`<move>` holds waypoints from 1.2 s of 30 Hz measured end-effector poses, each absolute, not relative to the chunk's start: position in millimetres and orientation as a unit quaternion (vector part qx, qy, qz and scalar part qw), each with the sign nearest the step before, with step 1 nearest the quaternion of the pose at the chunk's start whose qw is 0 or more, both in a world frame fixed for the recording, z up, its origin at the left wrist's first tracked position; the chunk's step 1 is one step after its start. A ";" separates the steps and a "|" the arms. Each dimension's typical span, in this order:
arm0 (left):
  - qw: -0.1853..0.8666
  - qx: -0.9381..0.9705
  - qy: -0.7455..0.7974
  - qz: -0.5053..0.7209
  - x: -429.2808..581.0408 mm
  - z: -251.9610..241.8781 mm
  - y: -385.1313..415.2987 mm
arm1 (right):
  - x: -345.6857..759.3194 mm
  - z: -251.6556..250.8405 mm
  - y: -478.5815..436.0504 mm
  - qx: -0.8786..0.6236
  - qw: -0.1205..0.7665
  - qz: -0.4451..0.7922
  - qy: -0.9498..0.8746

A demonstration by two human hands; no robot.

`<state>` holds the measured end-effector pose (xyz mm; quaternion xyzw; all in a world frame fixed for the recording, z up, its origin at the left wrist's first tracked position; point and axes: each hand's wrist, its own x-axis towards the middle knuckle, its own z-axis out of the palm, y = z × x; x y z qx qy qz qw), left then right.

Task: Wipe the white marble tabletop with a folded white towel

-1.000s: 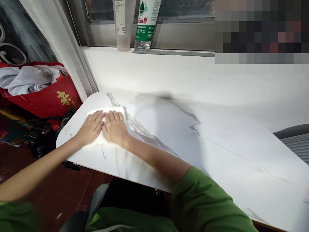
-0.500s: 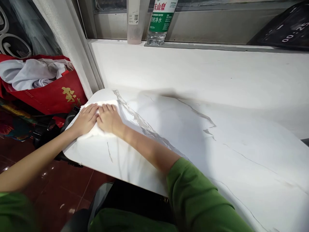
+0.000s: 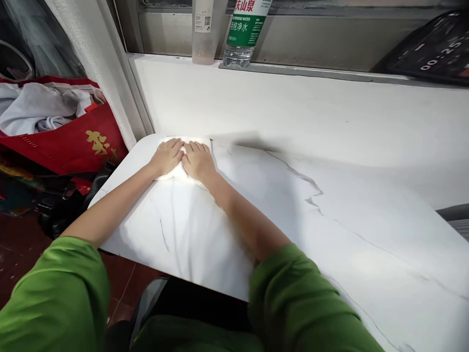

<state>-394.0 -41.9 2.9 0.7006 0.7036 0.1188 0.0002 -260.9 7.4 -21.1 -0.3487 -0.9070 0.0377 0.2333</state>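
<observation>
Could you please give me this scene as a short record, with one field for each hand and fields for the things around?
Left hand: flat on the cloth
Right hand: flat on the same cloth, close beside the left hand
Cloth: white, partly covered by both hands
Table: white, with grey veins
By the window: bottle with green label, translucent cup
Left of table: red bag holding pale fabric

on the water bottle [image 3: 244, 36] i read 山泉 in red, then "drinking water" and 纯净水 in white on green. beside it, a label [image 3: 202, 19] on the translucent container [image 3: 204, 49] bears a square code [image 3: 207, 21] and "e3", its end blurred. to my right a dark object [image 3: 436, 51] shows 00:25. the gold sign [image 3: 97, 142] on the red bag [image 3: 62, 155] i cannot make out.
</observation>
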 end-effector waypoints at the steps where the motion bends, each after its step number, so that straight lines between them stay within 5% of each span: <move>1: 0.002 0.705 0.700 0.114 -384.2 2.3 -50.6 | -249.3 -21.2 -1.4 -0.348 0.233 0.032 -0.907; 15: -0.042 0.794 0.589 0.145 -260.5 -1.1 -206.9 | -96.6 -17.0 -151.4 -0.250 0.247 0.032 -0.936; 29: 0.011 0.779 0.606 0.161 -252.4 2.7 3.7 | -105.3 -17.5 40.4 -0.365 0.230 0.055 -0.901; 36: 0.030 0.794 0.589 0.148 -222.0 6.1 -10.6 | -74.3 -21.2 17.3 -0.414 0.214 0.030 -0.884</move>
